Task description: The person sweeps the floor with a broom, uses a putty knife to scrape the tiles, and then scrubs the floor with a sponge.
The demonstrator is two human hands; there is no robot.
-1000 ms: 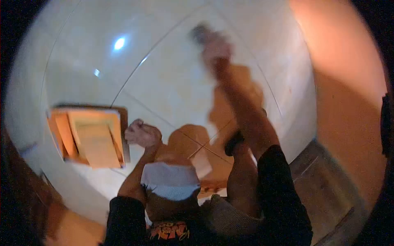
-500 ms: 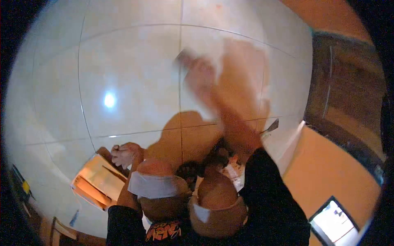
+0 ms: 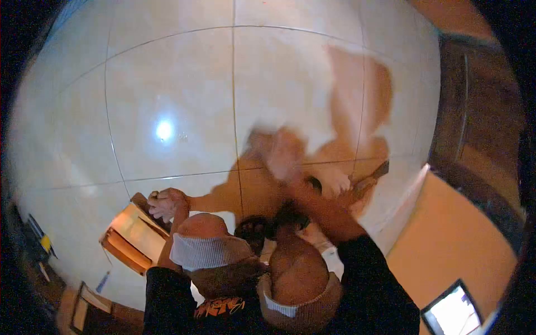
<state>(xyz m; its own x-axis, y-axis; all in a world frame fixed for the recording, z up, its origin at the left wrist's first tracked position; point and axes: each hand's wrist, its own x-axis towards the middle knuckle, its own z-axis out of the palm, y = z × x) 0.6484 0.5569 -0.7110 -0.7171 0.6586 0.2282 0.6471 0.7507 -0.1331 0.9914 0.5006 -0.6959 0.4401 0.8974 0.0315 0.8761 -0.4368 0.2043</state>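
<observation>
My left hand (image 3: pixel 163 204) is closed on a small brown item that I cannot make out, beside the top corner of an orange box (image 3: pixel 134 237). Blurred by motion, my right hand (image 3: pixel 287 153) is over the tiled floor (image 3: pixel 190 84) in front of my knees. A dark, smeared shape (image 3: pixel 259 139) shows at its fingers and seems to be held; what it is cannot be told.
A flat dark-ended tool (image 3: pixel 381 170) lies on the floor at the right, near a foot. A brown wooden piece (image 3: pixel 480 106) and an orange surface (image 3: pixel 452 234) stand at the right. A lit screen (image 3: pixel 453 312) is at lower right, a blue-handled brush (image 3: pixel 103 282) at lower left.
My right hand has moved back towards my knees and slightly right, with the dark shape still at its fingers. My left hand has stayed near the box. The view has shifted slightly.
</observation>
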